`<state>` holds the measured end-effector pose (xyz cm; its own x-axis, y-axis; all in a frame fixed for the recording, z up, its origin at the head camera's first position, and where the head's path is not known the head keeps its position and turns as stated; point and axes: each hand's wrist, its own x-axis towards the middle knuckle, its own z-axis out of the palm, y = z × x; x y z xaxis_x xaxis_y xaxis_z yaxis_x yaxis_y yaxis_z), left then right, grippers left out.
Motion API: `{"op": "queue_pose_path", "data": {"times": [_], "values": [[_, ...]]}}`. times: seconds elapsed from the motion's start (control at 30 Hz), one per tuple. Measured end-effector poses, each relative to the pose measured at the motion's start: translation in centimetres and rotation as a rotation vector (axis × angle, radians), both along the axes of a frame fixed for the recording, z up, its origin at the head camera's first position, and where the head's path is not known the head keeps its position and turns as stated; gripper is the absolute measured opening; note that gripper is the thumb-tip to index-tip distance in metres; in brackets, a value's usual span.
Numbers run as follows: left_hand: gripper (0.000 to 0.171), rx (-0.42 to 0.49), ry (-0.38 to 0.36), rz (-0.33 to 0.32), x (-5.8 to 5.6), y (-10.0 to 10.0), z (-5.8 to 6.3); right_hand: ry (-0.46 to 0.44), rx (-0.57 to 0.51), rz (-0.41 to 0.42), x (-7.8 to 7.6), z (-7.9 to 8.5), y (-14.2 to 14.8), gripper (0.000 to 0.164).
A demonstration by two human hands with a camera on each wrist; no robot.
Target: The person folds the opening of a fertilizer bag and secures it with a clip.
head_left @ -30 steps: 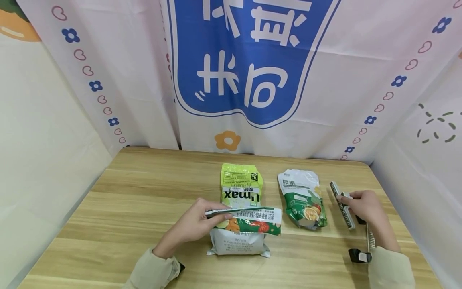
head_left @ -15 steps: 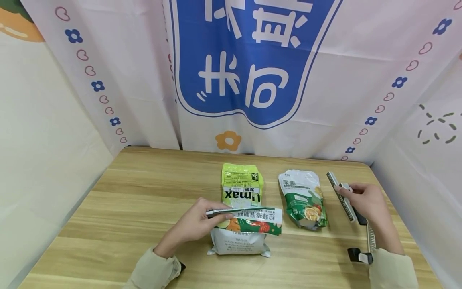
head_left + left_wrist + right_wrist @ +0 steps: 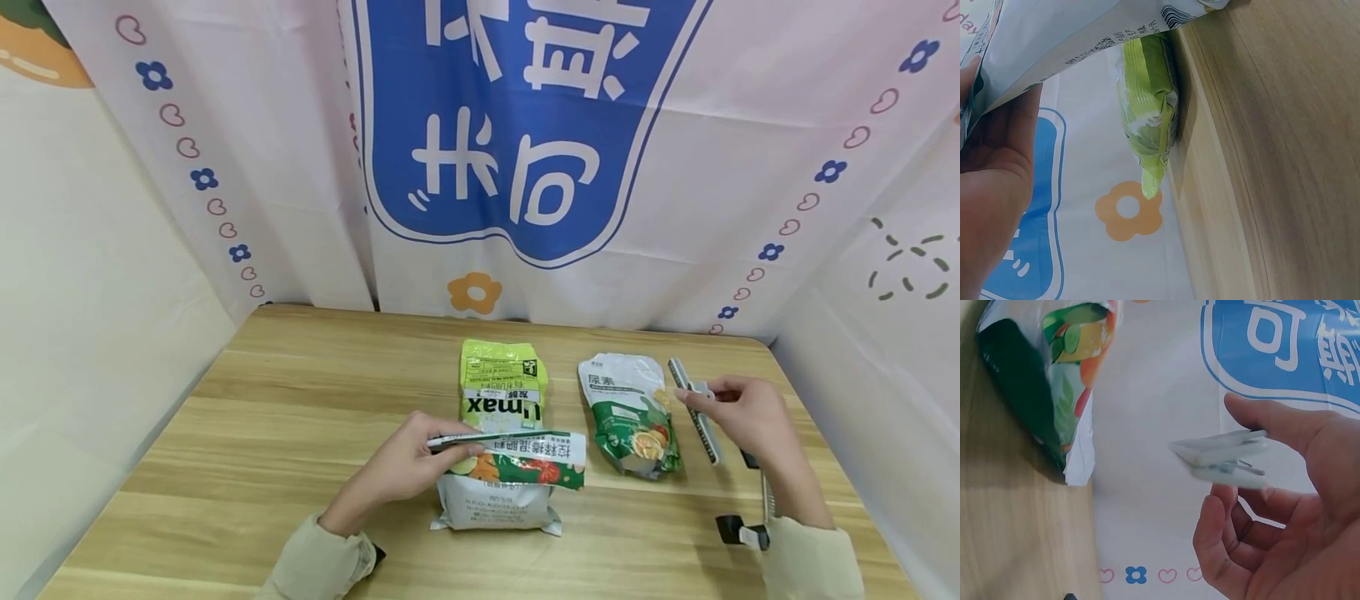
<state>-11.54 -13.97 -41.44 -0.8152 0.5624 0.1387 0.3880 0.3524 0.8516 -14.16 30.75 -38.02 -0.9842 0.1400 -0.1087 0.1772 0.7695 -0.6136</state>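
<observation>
My left hand (image 3: 412, 458) pinches the folded-over top of a white fertilizer bag (image 3: 498, 508), whose printed flap with fruit and vegetables hangs toward me. In the left wrist view, thumb and fingers sit on either side of the white film (image 3: 1079, 37). My right hand (image 3: 753, 417) holds a long pale bag clip (image 3: 703, 427) by its handles, just right of a white and green pouch (image 3: 626, 400). In the right wrist view the clip (image 3: 1219, 456) is seen end-on between thumb and fingers, its small metal spring visible. Behind the fertilizer bag is a yellow-green bag (image 3: 502, 367) marked Umax.
All the bags are on a wooden table (image 3: 300, 392). White printed cloth (image 3: 420, 275) hangs at the table's far edge, with pale walls at both sides. A black piece with a ribbed strip (image 3: 738, 531) lies beside the right sleeve (image 3: 813, 558).
My right hand has carried the bag clip a little left and away from me, nearer the white and green pouch. The left hand and the bags have stayed put.
</observation>
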Motion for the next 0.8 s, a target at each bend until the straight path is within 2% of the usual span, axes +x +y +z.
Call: {"op": "queue_pose_path", "data": {"times": [0.4,0.8], "values": [[0.019,-0.003,0.0,0.005,0.1,0.0,0.2,0.092,0.016,0.071,0.2,0.4,-1.8,0.06],[0.019,0.006,0.01,-0.003,0.1,0.0,0.1,0.148,-0.013,0.094,0.3,0.9,-3.6,0.048]]}}
